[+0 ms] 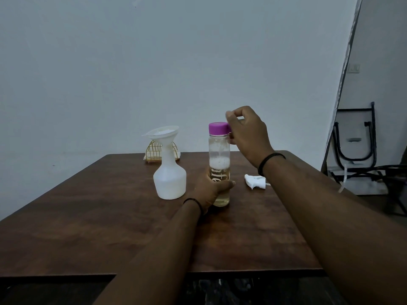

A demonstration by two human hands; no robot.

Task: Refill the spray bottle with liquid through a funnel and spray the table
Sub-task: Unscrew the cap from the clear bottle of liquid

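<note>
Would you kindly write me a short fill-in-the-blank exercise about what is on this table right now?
1. The funnel sits in the neck of the white ____ bottle.
2. The clear bottle has a ____ cap.
3. The left hand grips the clear bottle's ____ half.
4. The trigger sprayer head lies on the ____.

Missing words: spray; purple; lower; table.

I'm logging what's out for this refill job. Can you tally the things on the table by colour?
White: 3, spray bottle, funnel, trigger sprayer head
Clear with purple cap: 1, bottle, gripped by the left hand
Gold wire: 1, holder
Total: 5
</note>
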